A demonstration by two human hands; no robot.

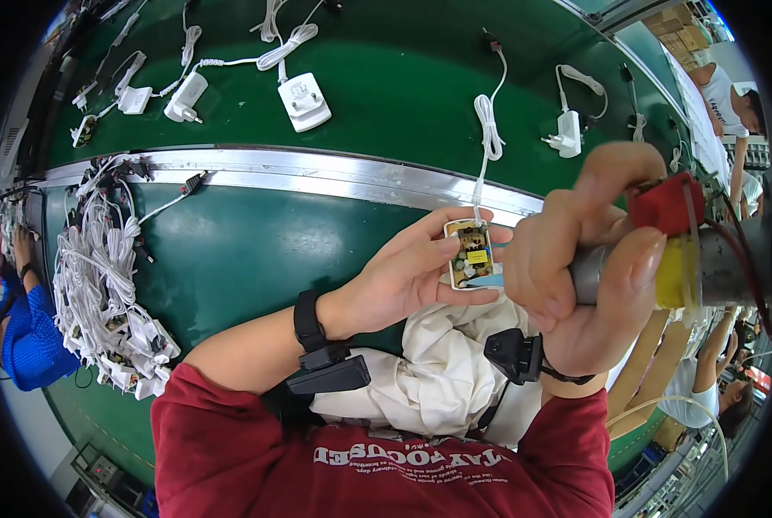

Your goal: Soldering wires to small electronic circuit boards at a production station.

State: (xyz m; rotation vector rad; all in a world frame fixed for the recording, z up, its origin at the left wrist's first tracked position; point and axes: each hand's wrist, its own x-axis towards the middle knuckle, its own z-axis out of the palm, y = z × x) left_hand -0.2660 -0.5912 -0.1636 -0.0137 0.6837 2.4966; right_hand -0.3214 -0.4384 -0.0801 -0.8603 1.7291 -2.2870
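My left hand [399, 272] is closed around an open white power adapter housing [448, 259], thumb on its near side and fingers behind. Inside lies a circuit board [472, 237] with small components and a yellow-wrapped part. A white cable leaves the top of the housing. My right hand [567, 259] is wrapped around a grey cylindrical tool [735, 263] with a yellow band and a red part on top. Its light-blue tapered tip [487, 281] reaches over the lower end of the board; whether it touches is unclear.
Along the green conveyor [386, 95] beyond the metal rail [317, 173] lie several white adapters [305, 102] with coiled cables. A heap of cabled adapters [101, 268] covers the bench at left. White cloth [446, 363] rests on my lap. Other people [36, 332] sit at both sides.
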